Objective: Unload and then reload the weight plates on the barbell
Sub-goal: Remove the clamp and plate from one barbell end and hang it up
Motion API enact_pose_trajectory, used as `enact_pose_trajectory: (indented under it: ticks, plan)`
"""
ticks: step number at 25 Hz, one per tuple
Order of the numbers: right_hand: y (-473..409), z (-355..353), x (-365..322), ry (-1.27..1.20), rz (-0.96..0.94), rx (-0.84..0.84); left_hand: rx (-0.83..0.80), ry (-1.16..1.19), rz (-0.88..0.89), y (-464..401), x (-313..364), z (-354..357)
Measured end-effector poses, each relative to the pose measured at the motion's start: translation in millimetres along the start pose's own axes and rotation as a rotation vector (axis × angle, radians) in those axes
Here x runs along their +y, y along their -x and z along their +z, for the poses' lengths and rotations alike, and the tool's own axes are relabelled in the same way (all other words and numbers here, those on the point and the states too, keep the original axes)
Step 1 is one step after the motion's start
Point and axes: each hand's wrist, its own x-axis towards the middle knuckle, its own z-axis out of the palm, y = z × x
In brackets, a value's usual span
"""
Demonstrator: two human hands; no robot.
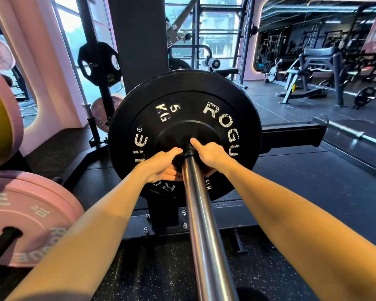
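A black 5 kg Rogue plate sits far up the steel barbell sleeve, which runs from the bottom centre toward the rack. A black collar clamps the sleeve right against the plate's hub. My left hand grips the collar from the left, fingers curled under it and thumb on top. My right hand holds it from the right, thumb stretched up onto the plate's hub. Part of the collar is hidden between my hands.
Pink Rogue 10 kg plates hang on a storage peg at the lower left, with more pink and yellow plates above. A black rack post stands behind the plate. Benches and machines fill the right background. The floor is dark rubber.
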Motion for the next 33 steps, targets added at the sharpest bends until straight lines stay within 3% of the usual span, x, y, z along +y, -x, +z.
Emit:
enact_pose_trajectory:
  ticks: [5, 10, 15, 21, 24, 33]
  plan:
    - [-3, 5, 1, 0.115, -0.037, 0.103, -0.002, -0.010, 0.006, -2, 5, 7]
    - [-1, 7, 7, -0.059, 0.027, 0.019, -0.087, 0.050, -0.090, -6, 4, 8]
    - [-7, 12, 5, -0.019, -0.032, 0.164, -0.034, 0.085, 0.005, -16, -9, 13]
    - [-13, 24, 42, -0.535, 0.087, 0.305, -0.035, 0.205, 0.006, -6, -18, 21]
    - [-10, 13, 41, -0.608, 0.102, 0.152, -0.158, 0.196, -0.034, 1, -18, 15]
    - [10, -2, 33, -0.518, 0.065, -0.027, -0.118, 0.010, -0.098, 14, -10, 17]
